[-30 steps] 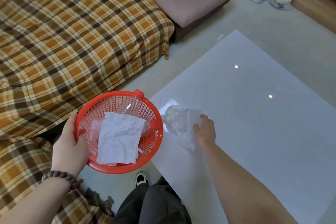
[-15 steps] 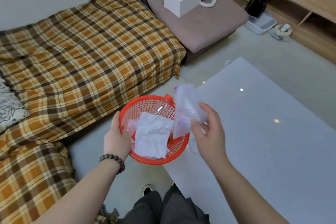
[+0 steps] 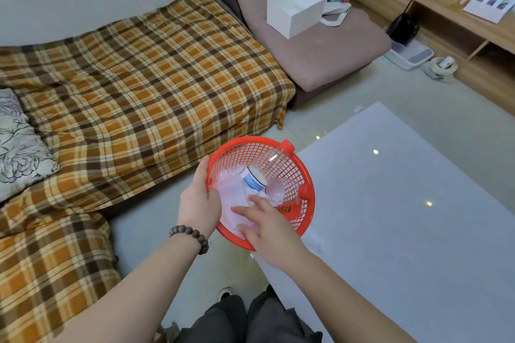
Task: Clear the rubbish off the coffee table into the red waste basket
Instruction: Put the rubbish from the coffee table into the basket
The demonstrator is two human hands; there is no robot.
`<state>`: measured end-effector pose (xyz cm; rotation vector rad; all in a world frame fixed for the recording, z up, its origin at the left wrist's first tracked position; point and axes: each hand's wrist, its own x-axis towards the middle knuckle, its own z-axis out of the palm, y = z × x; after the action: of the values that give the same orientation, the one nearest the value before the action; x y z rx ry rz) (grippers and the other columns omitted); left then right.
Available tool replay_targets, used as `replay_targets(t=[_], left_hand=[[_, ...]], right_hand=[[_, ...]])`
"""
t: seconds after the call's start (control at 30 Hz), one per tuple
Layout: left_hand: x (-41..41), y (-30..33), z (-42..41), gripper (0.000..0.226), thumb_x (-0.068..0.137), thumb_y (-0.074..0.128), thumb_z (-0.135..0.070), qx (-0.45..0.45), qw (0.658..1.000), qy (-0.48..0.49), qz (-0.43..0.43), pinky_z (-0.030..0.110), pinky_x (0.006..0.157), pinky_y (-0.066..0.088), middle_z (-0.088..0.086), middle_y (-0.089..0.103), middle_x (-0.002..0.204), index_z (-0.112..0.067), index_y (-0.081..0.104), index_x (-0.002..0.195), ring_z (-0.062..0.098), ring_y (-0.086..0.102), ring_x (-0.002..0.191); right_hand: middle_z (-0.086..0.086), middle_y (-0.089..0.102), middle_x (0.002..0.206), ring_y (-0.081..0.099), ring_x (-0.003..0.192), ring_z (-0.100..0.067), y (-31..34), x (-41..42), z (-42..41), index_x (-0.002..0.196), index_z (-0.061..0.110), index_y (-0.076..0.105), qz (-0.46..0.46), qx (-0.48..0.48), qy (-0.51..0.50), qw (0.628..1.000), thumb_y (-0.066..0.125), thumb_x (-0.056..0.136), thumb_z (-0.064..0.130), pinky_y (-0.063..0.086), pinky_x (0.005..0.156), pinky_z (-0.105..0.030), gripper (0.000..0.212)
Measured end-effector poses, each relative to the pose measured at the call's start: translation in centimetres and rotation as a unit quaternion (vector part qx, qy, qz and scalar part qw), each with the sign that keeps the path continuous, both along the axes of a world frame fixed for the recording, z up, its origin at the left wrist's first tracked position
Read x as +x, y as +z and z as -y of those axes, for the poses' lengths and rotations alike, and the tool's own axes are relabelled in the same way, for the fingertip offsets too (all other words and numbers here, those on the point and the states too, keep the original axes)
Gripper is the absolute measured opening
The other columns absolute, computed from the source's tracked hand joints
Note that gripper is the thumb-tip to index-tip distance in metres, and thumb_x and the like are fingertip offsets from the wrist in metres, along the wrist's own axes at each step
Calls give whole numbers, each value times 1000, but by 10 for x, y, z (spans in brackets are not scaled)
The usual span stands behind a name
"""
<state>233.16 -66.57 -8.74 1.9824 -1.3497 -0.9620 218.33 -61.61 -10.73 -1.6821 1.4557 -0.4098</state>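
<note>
Two hands at the red waste basket (image 3: 302, 172), left hand (image 3: 198, 203) gripping its rim, right hand (image 3: 271, 227) spread over clear plastic rubbish (image 3: 237, 198) inside, white worktop (image 3: 404, 217) beside the basket.

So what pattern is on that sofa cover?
Orange, brown and cream plaid on the sofa cover, seen in the head view.

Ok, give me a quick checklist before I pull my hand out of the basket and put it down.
1. Left hand holds the red basket by its rim: ok.
2. Plastic bag inside the basket: ok.
3. Right hand let go of the bag, fingers spread: ok.
4. Bottles staying in: ok.
5. Coffee table free of rubbish: ok where visible.
6. Basket level: not ok, tilted.
</note>
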Motion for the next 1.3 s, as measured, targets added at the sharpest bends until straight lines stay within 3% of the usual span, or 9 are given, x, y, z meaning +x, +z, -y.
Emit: replay_targets(t=[0.07, 0.27, 0.47, 0.63, 0.83, 0.97, 1.03, 1.2, 1.3], left_hand=[[0, 0, 0, 61, 87, 39, -10, -5, 1000, -4, 4, 6, 44, 36, -24, 50, 80, -39, 31, 139, -1, 53, 66], [7, -10, 3, 62, 84, 39, -10, 5, 1000, 18, 12, 15, 51, 36, -7, 57, 87, -40, 32, 138, 0, 53, 68], [34, -26, 2, 64, 81, 41, -9, 23, 995, 76, 58, 15, 48, 32, -6, 53, 84, -41, 33, 137, -3, 45, 59], [55, -33, -3, 63, 83, 42, -8, 34, 989, 102, 103, 27, 58, 34, 4, 55, 93, -37, 32, 138, 10, 45, 61], [75, -65, -16, 61, 85, 44, -8, 46, 978, 135, 156, 30, 69, 36, 13, 60, 119, -32, 32, 140, 14, 45, 75], [81, -80, -26, 60, 85, 44, -10, 51, 970, 155, 178, 31, 76, 35, 8, 59, 118, -32, 33, 139, 23, 52, 88], [82, -83, -30, 61, 85, 43, -10, 59, 969, 173, 168, 22, 69, 37, 0, 57, 106, -33, 32, 141, 13, 55, 77], [81, -75, -35, 61, 86, 41, -8, 73, 968, 196, 139, 7, 42, 31, -9, 51, 90, -31, 31, 142, -5, 44, 58], [81, -65, -35, 63, 85, 42, -7, 77, 968, 201, 127, 11, 44, 32, -5, 53, 88, -31, 31, 142, -2, 46, 58]], right_hand=[[4, 25, 154, 32, 137, -19, -1, 1, 2, 130, 40, 50, -18, 2, 8, 1000, 49, 94, 28, 37, 108, -38, 37], [2, 30, 152, 30, 138, -16, 0, -3, 7, 132, 35, 50, 12, -6, 2, 1000, 49, 95, 24, 32, 109, -33, 39], [0, 51, 122, 47, 110, -5, -18, -40, 14, 120, 23, 60, 49, -85, -122, 988, 54, 90, 13, 29, 91, -2, 32], [-3, 41, 136, 42, 123, -23, -96, -94, 28, 129, 25, 50, -83, 17, -184, 979, 58, 88, 23, 36, 97, -25, 42], [-7, 10, 157, 16, 142, -30, -195, -107, 60, 146, 34, 22, -227, 118, -108, 961, 60, 86, 39, 34, 107, -40, 70], [-8, 19, 153, 25, 135, -30, -234, -86, 73, 142, 31, 28, -260, 170, -51, 949, 53, 90, 22, 36, 104, -36, 58], [-10, 37, 138, 39, 123, -30, -235, -77, 77, 136, 24, 37, -296, 156, -37, 942, 47, 90, 14, 41, 95, -33, 48], [-9, 57, 91, 58, 86, -32, -179, -55, 91, 86, 9, 59, -134, 92, -178, 970, 39, 84, 0, 40, 65, -31, 23], [3, 58, 93, 54, 84, -15, -112, -40, 95, 95, 14, 64, -4, -6, -225, 974, 43, 88, 4, 39, 69, -23, 24]])
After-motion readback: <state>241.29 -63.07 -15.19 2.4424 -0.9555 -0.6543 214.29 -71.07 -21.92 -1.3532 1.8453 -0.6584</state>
